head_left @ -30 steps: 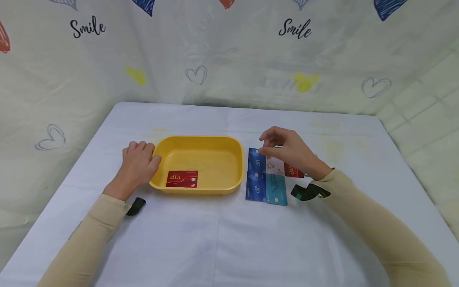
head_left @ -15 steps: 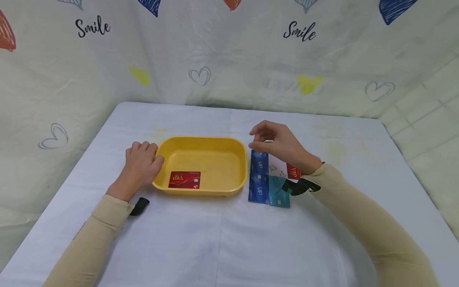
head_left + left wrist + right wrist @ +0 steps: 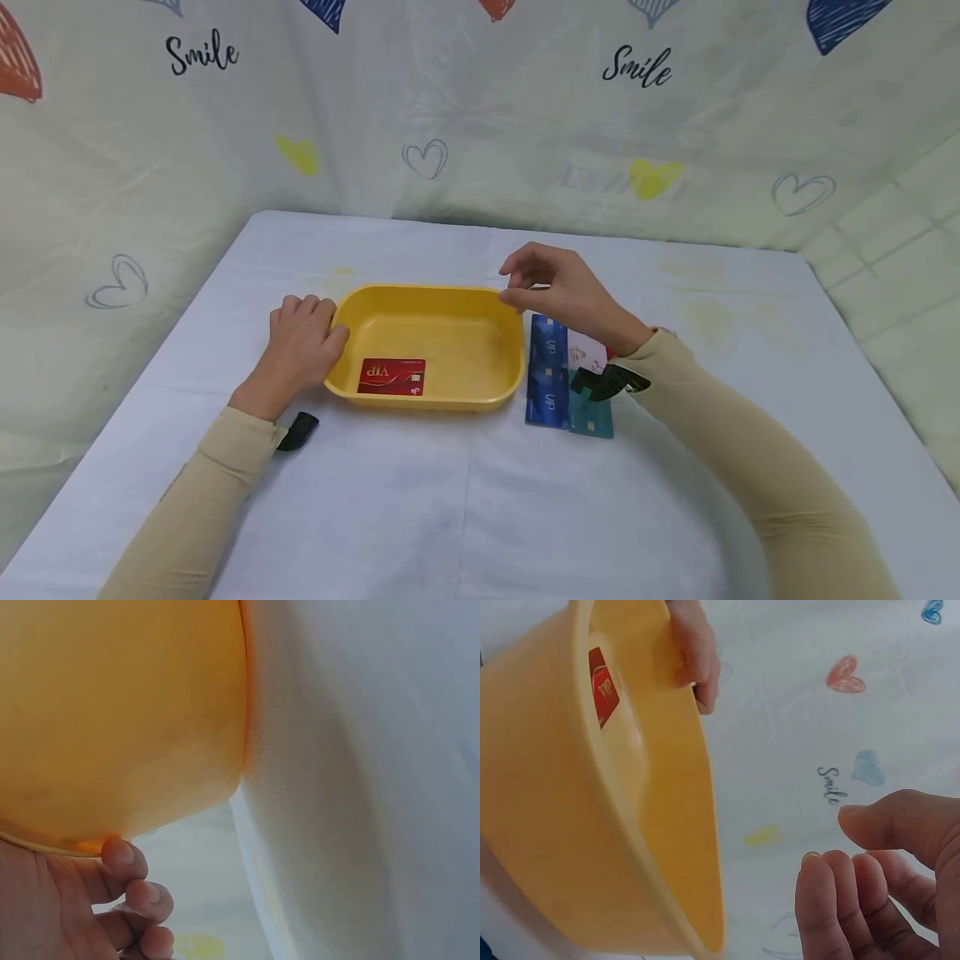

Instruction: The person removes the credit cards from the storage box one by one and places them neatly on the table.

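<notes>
My left hand (image 3: 300, 346) grips the left rim of a yellow plastic tray (image 3: 465, 342), thumb on its inner side and fingers outside. A red VIP card (image 3: 392, 377) lies face up on the tray's floor near the front left. My right hand (image 3: 566, 287) hovers by the tray's far right corner, fingers loosely bent; in the right wrist view a gap shows between thumb and fingertips, with nothing held. Right of the tray lie two blue VIP cards, a far one (image 3: 548, 346) and a near one (image 3: 547, 396), a teal card (image 3: 596, 421) and a white flowered card (image 3: 585, 352).
A white cloth (image 3: 390, 492) covers the table. The right wrist and its black strap (image 3: 611, 382) partly hide the cards, including a red sliver at the flowered card's right. A printed curtain (image 3: 480, 108) hangs behind the table's far edge.
My right hand has moved left, from above the cards to the tray's far right corner. My left hand stays on the tray rim. The whole scene shifts slightly right in view.
</notes>
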